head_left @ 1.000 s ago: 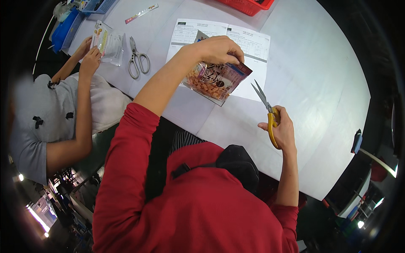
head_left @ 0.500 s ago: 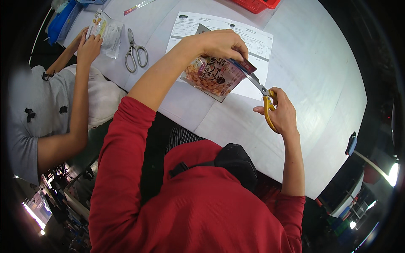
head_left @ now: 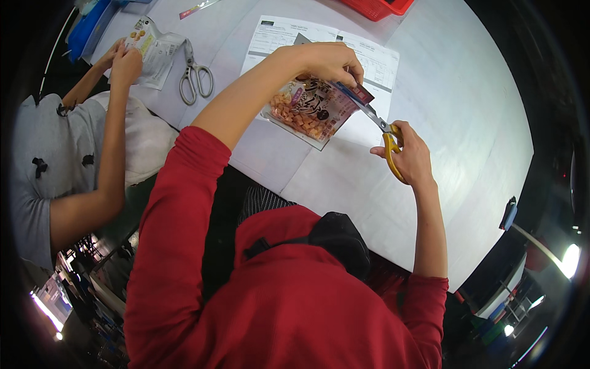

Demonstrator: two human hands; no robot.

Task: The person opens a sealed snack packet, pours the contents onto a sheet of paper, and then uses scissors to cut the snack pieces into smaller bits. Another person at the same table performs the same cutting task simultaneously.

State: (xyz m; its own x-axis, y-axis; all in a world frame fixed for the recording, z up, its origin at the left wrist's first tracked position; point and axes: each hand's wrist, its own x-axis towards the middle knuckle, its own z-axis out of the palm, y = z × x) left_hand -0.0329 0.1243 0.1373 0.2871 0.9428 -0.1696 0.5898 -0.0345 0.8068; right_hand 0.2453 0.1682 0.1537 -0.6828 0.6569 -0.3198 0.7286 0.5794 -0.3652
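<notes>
Yellow-handled scissors (head_left: 382, 132) in our right hand (head_left: 410, 157), fingers curled through loops, blades at top edge of snack pouch (head_left: 310, 111). Our left hand (head_left: 326, 61) pinches pouch top, holding it above white bench (head_left: 467, 111), over printed sheet (head_left: 279, 34). Open bench to right. Co-worker's hands (head_left: 123, 58), second scissors (head_left: 193, 74) far left.

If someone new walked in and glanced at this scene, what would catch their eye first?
Most striking is the snack pouch held above the white table at centre by the left hand, while the right hand sets yellow-handled scissors to the pouch's top corner. At upper left, a co-worker's hands rest on a pale pouch, with metal scissors lying beside it.
</notes>
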